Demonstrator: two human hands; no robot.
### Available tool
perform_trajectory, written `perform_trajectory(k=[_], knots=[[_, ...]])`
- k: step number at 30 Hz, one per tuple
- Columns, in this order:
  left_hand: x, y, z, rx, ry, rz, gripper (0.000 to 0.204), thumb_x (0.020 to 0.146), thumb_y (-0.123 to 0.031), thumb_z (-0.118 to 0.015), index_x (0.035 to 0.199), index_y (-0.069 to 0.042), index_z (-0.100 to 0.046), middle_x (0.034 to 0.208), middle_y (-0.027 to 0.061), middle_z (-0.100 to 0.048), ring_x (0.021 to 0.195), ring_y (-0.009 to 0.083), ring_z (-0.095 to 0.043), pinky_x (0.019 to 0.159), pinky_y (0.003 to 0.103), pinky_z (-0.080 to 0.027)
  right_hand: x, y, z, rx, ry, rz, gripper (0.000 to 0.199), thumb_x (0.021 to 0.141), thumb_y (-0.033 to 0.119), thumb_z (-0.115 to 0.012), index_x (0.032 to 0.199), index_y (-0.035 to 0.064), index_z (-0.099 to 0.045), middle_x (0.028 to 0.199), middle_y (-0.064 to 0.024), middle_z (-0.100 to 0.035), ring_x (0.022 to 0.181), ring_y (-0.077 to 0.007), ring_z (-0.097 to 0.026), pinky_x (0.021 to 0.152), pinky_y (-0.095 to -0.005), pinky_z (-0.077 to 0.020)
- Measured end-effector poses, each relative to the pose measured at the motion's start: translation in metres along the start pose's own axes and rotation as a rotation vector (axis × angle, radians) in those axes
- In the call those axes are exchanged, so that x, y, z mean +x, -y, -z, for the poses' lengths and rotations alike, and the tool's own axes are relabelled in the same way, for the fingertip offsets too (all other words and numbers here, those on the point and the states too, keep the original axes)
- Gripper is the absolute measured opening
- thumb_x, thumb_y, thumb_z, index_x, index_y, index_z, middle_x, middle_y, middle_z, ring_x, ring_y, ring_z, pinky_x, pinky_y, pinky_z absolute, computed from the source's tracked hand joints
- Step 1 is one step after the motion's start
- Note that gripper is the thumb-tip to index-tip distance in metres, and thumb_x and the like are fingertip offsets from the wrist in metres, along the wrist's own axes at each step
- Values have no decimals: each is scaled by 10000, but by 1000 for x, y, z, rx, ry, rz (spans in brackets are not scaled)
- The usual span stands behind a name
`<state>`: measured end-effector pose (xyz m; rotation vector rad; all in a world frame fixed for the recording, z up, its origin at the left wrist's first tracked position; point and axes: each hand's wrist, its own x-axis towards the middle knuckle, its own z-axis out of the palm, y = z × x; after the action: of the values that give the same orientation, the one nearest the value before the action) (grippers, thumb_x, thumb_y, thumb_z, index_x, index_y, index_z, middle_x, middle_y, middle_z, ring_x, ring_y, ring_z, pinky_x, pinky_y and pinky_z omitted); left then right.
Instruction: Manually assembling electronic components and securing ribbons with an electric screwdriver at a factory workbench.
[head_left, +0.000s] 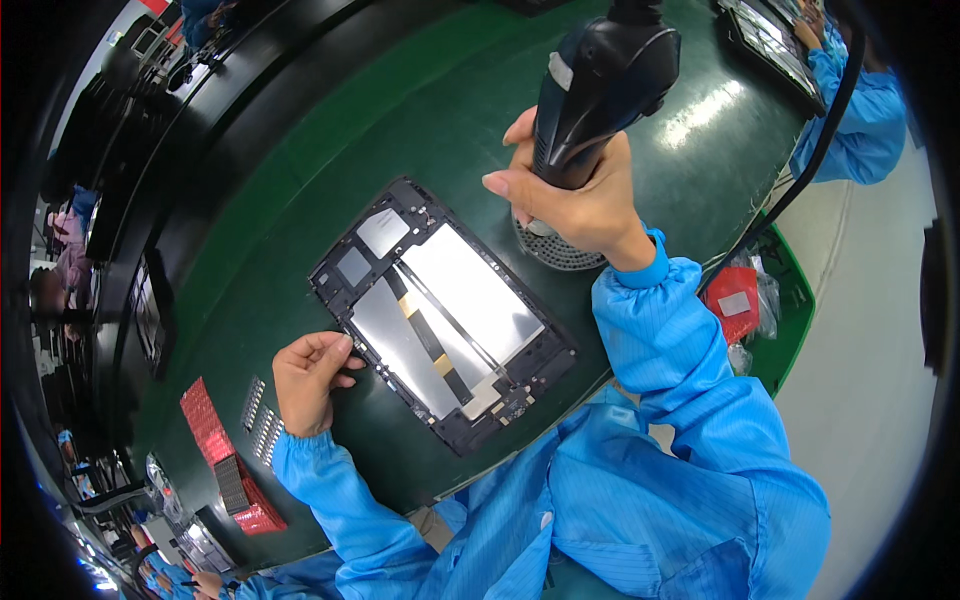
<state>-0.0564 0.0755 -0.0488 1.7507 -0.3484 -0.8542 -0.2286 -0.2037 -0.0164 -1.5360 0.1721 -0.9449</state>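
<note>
An opened tablet housing lies tilted on the green work surface, its black frame holding silver panels and a dark flat ribbon cable with gold-coloured patches. My left hand is closed at the housing's left edge, thumb and fingertips pinching the rim. Above and to the right, my right hand is wrapped round the grip of a black handheld device; its exact kind is unclear. Beneath that hand shows a round grey perforated piece, partly hidden by the wrist and fingers.
Red bubble wrap and strips of small parts lie at the left. A black cable crosses the right side. A green bin holds a red packet and clear plastic. A co-worker's blue sleeve and another device appear top right.
</note>
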Motion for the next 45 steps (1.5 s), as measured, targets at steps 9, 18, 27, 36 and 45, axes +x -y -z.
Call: perform_trajectory(k=[9, 18, 27, 36, 45], knots=[[2, -6, 0, -9, 35, 13, 216, 830, -147, -676, 955, 28, -653, 802, 83, -668, 678, 124, -647, 506, 201, -492, 4, 29, -21, 59, -61, 195, 302, 759, -25, -685, 1024, -15, -541, 593, -39, -568, 473, -110, -539, 462, -228, -433], [-2, 7, 6, -125, 48, -5, 201, 843, -149, -674, 962, 10, -641, 833, 58, -663, 661, 106, -634, 490, 192, -478, 8, 36, -159, 165, 366, 43, 324, 747, -50, -689, 1023, -40, -521, 605, -52, -597, 497, -98, -563, 463, -221, -422], [-4, 4, 5, -90, 66, -31, 187, 876, -158, -633, 951, 14, -634, 818, 38, -656, 685, 96, -640, 526, 188, -482, 8, 4, -192, 153, 402, 13, 292, 745, -61, -685, 990, -63, -526, 594, -51, -597, 483, -103, -558, 467, -228, -427], [-5, 3, 3, -136, 22, -31, 158, 845, -109, -633, 898, 39, -648, 756, 64, -651, 644, 113, -634, 490, 216, -479, 10, -4, -194, 224, 397, -12, 253, 720, -25, -710, 924, -45, -562, 595, -44, -612, 463, -84, -554, 429, -225, -416], [-3, 6, 2, -148, 23, -39, 155, 841, -102, -633, 899, 41, -649, 751, 69, -652, 651, 121, -641, 493, 220, -484, 6, -4, -192, 149, 445, 21, 310, 743, -90, -683, 1000, -50, -513, 604, -64, -580, 484, -115, -552, 464, -240, -448]])
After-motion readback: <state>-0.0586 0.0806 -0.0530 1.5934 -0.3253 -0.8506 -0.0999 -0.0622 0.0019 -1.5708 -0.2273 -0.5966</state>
